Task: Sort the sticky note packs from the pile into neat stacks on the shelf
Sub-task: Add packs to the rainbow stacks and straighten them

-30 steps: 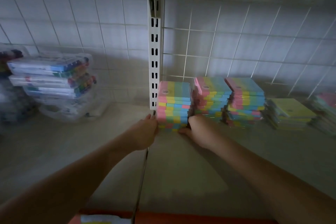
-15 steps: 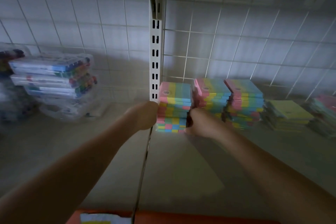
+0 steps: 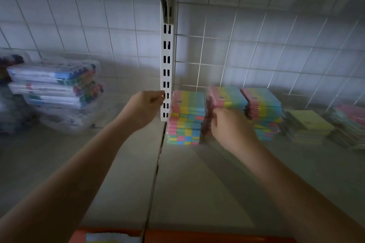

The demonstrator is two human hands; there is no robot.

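Right hand point(image 3: 230, 128) clamped on the second stack point(image 3: 227, 98), packs flat; left hand point(image 3: 145, 107) loosely curled, empty

left hand point(image 3: 143, 109): raised, fingers curled | right hand point(image 3: 232, 129): fingers curled, grip seemingly closed on something

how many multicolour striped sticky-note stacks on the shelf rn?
3. The left stack stands beside the slotted upright. The middle stack is partly hidden behind the right hand. The right stack is next to the yellow pile. The blurred far-right pile may add more.
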